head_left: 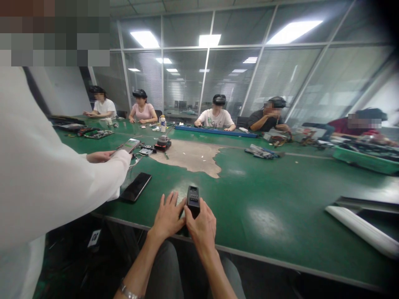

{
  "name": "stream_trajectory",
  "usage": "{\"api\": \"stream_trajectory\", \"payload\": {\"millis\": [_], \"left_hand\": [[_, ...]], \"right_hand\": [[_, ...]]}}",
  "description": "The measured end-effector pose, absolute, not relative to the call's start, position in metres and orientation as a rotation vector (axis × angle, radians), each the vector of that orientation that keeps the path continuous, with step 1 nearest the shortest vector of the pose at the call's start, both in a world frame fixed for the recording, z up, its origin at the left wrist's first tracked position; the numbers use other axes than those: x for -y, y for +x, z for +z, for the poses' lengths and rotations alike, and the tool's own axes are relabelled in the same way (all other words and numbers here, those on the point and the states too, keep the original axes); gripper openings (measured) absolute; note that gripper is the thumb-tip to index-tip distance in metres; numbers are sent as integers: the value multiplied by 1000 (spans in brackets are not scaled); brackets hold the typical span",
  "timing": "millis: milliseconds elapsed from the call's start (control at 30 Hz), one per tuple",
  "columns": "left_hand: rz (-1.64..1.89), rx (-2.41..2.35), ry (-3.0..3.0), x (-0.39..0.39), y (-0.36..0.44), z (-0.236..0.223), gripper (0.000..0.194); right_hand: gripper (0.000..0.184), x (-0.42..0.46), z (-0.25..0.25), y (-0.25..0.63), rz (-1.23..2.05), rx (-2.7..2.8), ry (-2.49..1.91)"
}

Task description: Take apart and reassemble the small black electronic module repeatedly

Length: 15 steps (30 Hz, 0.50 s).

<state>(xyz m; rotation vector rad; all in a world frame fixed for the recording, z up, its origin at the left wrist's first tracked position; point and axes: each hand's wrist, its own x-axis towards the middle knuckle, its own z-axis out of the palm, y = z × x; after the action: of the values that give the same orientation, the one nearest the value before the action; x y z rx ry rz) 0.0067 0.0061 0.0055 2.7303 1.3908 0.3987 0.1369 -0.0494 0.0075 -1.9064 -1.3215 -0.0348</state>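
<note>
The person's two hands sit close together at the bottom centre: the right hand (202,226) wraps the lower part of a black handheld device (193,201), which stands upright, while the left hand (168,216) rests beside it, fingers spread open, its thumb side against the device. One black smartphone (136,187) lies on the green-topped table (289,216) to their left. A standing co-worker's white sleeve (56,153) blocks the left of the frame, that hand (99,156) on a second phone (129,145). Five seated people line the far side.
</note>
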Motion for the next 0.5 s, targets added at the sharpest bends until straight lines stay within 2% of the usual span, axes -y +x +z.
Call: {"api": "stream_trajectory", "payload": {"millis": [167, 367, 500], "left_hand": [[380, -1403, 2741, -7, 7, 3, 70], [376, -1401, 2722, -7, 7, 6, 68], [405, -1389, 2717, -5, 7, 9, 65]], "right_hand": [[59, 53, -2, 140, -35, 1380, -1918], [80, 45, 3, 143, -3, 1338, -1904], [72, 42, 6, 143, 28, 1317, -1848]]}}
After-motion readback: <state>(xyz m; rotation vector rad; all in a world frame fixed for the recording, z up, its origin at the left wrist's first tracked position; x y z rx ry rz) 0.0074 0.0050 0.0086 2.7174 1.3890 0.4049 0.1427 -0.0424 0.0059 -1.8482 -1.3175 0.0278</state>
